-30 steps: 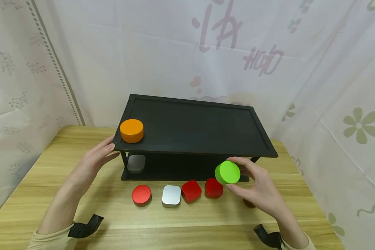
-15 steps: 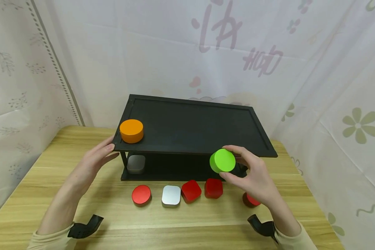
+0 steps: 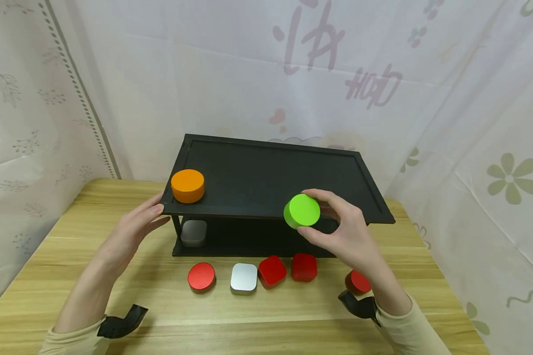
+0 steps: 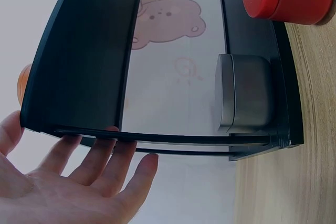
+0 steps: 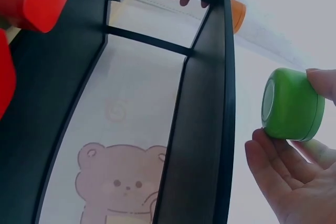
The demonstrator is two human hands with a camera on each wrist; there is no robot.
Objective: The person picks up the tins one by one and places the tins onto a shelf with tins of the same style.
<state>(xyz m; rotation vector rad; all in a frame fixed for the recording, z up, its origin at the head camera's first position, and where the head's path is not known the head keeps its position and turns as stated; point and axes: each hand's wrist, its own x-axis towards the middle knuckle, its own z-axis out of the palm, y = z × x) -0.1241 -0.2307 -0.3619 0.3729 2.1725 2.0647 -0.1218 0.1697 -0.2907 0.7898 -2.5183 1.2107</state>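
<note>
My right hand [image 3: 346,234] pinches a bright green round tin [image 3: 303,211] between thumb and fingers, in front of the top tier of a black two-tier shelf [image 3: 271,177]. In the right wrist view the green tin [image 5: 291,104] is tilted, its base facing the shelf's upper edge. My left hand [image 3: 135,224] rests at the shelf's left end. The left wrist view shows its fairly straight fingers [image 4: 100,163] touching the side rail. An orange round tin [image 3: 188,186] stands on the top tier's front left corner. Below it, a grey square tin [image 3: 193,233] sits on the lower tier.
Before the shelf on the wooden table [image 3: 195,315] lie a red round tin [image 3: 201,277], a silver square tin [image 3: 244,278] and two red square tins [image 3: 272,271]. Another red round tin [image 3: 359,282] is by my right forearm. A patterned white curtain [image 3: 231,74] hangs behind.
My right hand has carried the green tin up and to the left, from low before the shelf to the top tier's front edge. My left hand stays in place.
</note>
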